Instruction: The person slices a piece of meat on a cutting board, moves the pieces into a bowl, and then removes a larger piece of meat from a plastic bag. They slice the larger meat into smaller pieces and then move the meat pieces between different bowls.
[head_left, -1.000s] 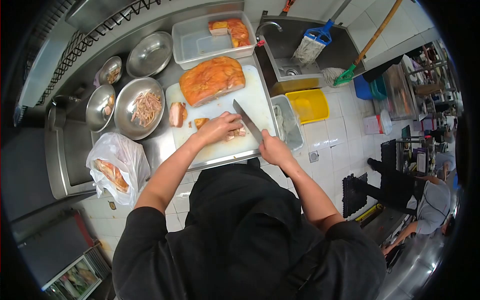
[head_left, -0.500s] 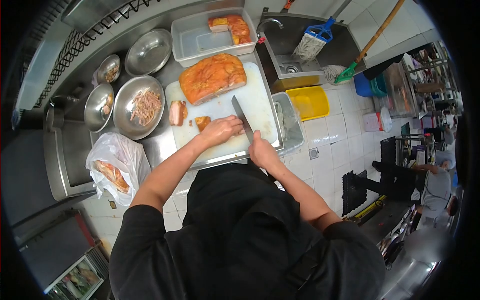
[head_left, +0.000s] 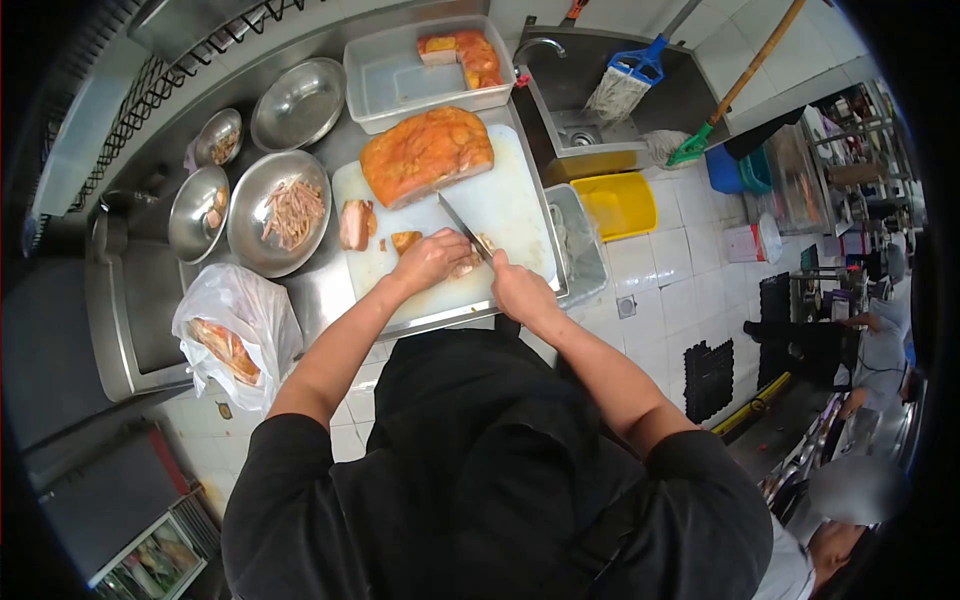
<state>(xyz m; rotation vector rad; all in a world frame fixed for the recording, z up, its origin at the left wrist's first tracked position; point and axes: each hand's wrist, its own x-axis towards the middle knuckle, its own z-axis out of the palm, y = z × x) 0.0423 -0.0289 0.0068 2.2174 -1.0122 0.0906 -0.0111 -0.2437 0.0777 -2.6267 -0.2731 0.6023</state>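
Observation:
My right hand [head_left: 524, 292] is wrapped round the handle of a kitchen knife [head_left: 461, 220], its blade slanting up and left across the white cutting board [head_left: 525, 235]. My left hand [head_left: 430, 258], fingers curled, presses on a small piece of meat [head_left: 465, 264] beside the blade; the fingers partly hide it. Just left of that hand sits a small golden-skinned chunk [head_left: 405, 241]. Another cut piece [head_left: 357, 224] rests at the board's left edge. Behind them lies a large orange-brown slab of roasted meat [head_left: 427, 155], beyond the knife tip.
A steel bowl [head_left: 238, 240] of meat strips and several other bowls stand left. A plastic bag [head_left: 275, 315] with meat hangs over the counter edge. A clear tub [head_left: 375, 90] holds more meat behind the board. A sink [head_left: 640, 130] with a mop is right. Other people appear far right.
The knife has swung left and turned, its tip now nearer the slab. My right hand has shifted slightly left and up, and my left hand slightly left. A person has appeared at the lower right.

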